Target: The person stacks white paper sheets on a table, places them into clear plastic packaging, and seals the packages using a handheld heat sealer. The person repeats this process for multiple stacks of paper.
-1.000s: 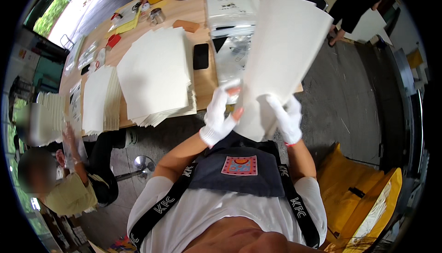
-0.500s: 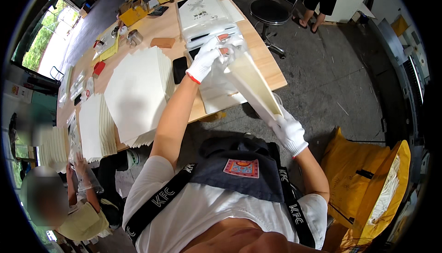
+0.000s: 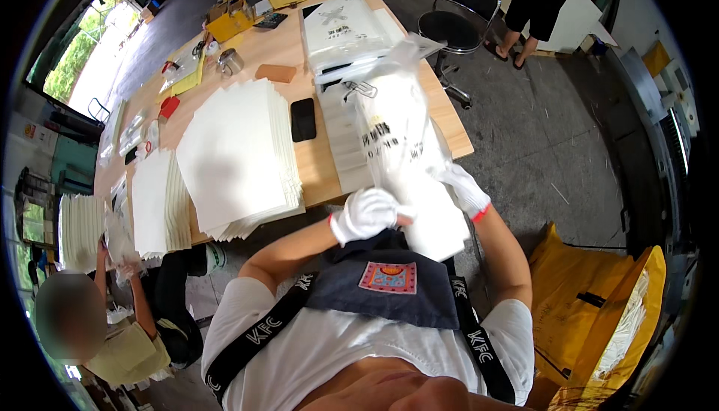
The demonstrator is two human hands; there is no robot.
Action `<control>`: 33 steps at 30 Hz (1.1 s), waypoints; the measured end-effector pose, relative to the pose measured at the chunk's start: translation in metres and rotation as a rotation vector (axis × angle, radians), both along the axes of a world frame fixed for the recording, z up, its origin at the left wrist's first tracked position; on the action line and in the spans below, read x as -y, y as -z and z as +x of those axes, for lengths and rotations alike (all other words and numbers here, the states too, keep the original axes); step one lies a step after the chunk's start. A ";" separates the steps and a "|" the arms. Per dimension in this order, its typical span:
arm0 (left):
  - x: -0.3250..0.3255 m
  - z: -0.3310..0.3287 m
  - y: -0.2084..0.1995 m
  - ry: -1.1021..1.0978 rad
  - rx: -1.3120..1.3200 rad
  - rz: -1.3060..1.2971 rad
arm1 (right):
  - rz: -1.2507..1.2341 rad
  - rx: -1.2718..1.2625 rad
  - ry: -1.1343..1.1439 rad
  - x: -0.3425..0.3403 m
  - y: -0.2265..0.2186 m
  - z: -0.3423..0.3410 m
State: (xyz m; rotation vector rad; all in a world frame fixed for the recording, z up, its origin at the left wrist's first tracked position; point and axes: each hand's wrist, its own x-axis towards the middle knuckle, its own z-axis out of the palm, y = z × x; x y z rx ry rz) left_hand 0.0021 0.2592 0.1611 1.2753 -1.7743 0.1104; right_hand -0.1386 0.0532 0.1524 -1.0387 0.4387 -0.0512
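Note:
A white stack of sheets or board [image 3: 431, 224] is partly inside a clear plastic bag [image 3: 389, 123] with dark print. Its bare end sticks out toward me, over the table's front edge. My right hand [image 3: 464, 189], in a white knit glove, grips its right edge. My left hand [image 3: 368, 215], also gloved, is curled at the left side near the bag's mouth, bare fingertips against the white surface; what it pinches is hidden. The far end of the bag is loose and crumpled above a pile of flat printed bags [image 3: 344, 33].
Stacked white sheets [image 3: 232, 160], a phone [image 3: 303, 119], a brown block [image 3: 275, 73] and a steel mug [image 3: 230, 62] lie on the table. A large yellow sack [image 3: 577, 284] stands at my right, a black chair [image 3: 458, 22] beyond. A co-worker [image 3: 123, 351] sits at left; another person stands behind.
The bag has gone from a narrow, tilted shape to lying broad side up, with the stack in it. My left hand has come back from the far end to the near left side.

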 end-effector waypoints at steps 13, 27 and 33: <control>0.049 0.018 0.033 -0.353 -0.489 0.300 | -1.997 -0.080 -0.037 -0.070 0.031 0.052; -0.064 0.046 0.151 -1.080 -0.212 0.455 | -1.779 -0.805 -0.290 -0.013 0.071 0.032; -0.116 -0.021 0.116 -0.908 -0.955 0.258 | -1.861 -0.578 -0.502 -0.060 0.052 -0.040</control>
